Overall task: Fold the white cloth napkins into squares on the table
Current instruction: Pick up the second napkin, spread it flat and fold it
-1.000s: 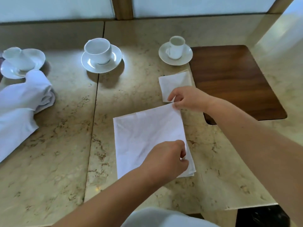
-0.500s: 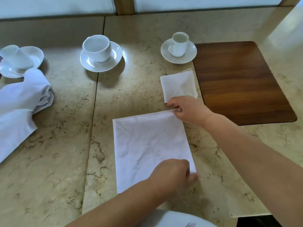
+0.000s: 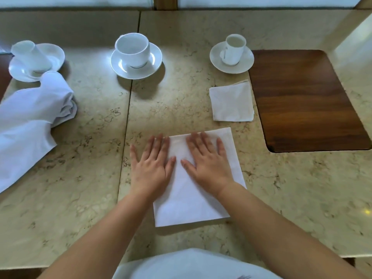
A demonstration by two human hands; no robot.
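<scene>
Both hands lie flat on the napkin (image 3: 193, 190), a white cloth folded into a tall rectangle on the table (image 3: 302, 188), straight in front of the person. The left hand (image 3: 152, 168) is spread with its fingers straight and slightly apart; it covers the cloth's left edge, so the outer fingers reach past the cloth onto the stone while the thumb side presses the fabric. The right hand (image 3: 209, 164) is flat too, fingers straight and pointing away from the person, the whole palm resting on the upper right part of the cloth. Neither hand grips or pinches anything (the thumbs point toward each other with a narrow strip of cloth between them).

A second, smaller napkin (image 3: 231, 103), already folded into a square, lies beyond the right hand, its right edge just beside a dark wooden board (image 3: 306, 101) set into the tabletop. A loose heap of white cloths (image 3: 30, 121) sits at the left edge of the view, well apart from the hands. Along the far side stand three white cups on saucers: one at the left (image 3: 32, 57) lying tilted on its saucer near the heap, one in the middle (image 3: 132, 49), and a smaller one (image 3: 233, 50) beyond the folded square.
</scene>
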